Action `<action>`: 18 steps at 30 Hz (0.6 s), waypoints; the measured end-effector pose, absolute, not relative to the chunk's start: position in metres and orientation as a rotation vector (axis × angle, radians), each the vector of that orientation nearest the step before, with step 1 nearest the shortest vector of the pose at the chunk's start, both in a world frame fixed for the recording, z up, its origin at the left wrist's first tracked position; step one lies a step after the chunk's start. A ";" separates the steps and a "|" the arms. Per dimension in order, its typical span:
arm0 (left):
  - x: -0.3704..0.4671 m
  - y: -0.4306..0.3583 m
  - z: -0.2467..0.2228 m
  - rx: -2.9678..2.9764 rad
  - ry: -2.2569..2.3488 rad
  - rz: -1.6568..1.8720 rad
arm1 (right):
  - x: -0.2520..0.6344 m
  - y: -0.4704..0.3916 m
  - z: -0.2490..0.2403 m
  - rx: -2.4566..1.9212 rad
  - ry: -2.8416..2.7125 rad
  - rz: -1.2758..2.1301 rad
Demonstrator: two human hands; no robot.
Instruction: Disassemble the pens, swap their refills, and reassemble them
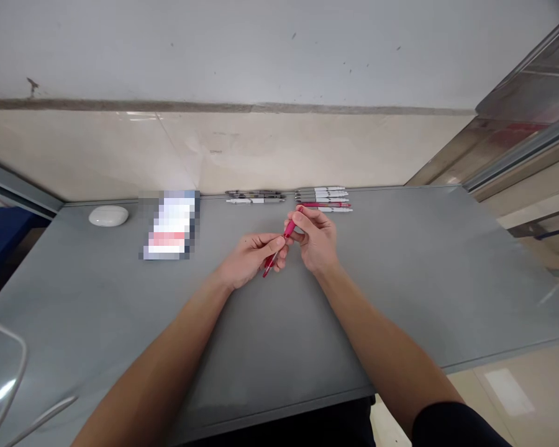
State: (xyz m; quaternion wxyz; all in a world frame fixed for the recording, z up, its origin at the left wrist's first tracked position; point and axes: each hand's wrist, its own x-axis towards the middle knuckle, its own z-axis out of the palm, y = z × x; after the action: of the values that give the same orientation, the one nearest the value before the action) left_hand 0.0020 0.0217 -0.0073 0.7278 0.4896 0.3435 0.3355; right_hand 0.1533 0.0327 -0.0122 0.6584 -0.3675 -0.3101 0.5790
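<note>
Above the middle of the grey table, both hands grip one red pen [289,228], which slants from upper right to lower left. My left hand [256,254] is closed round its lower part, and a clear and red end sticks out below the fingers. My right hand [317,239] pinches the pink-red upper part between thumb and fingers. Just beyond the right hand lies a group of several pens [323,194], mostly white and grey, with a red pen [328,204] among them. Left of that group, a few dark and white pens [255,197] lie side by side.
A blurred-out phone-like rectangle [171,225] lies left of the pens, and a white computer mouse [109,215] sits farther left. The grey table [279,347] meets a tiled wall [261,149] at the back. A pale cable [21,360] curves at the lower left.
</note>
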 end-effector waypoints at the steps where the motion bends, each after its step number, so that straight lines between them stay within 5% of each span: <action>1: 0.003 0.022 -0.008 1.063 0.772 0.757 | 0.153 0.033 -0.013 -0.819 -0.699 1.306; 18: 0.008 0.019 -0.013 1.291 0.906 0.932 | 0.156 0.037 -0.018 -0.760 -0.675 1.321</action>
State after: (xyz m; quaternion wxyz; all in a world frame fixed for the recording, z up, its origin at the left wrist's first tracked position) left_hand 0.0077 0.0191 -0.0126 0.6089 0.5589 0.3924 0.4036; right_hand 0.1561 0.0366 -0.0177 0.6723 -0.3374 -0.2998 0.5868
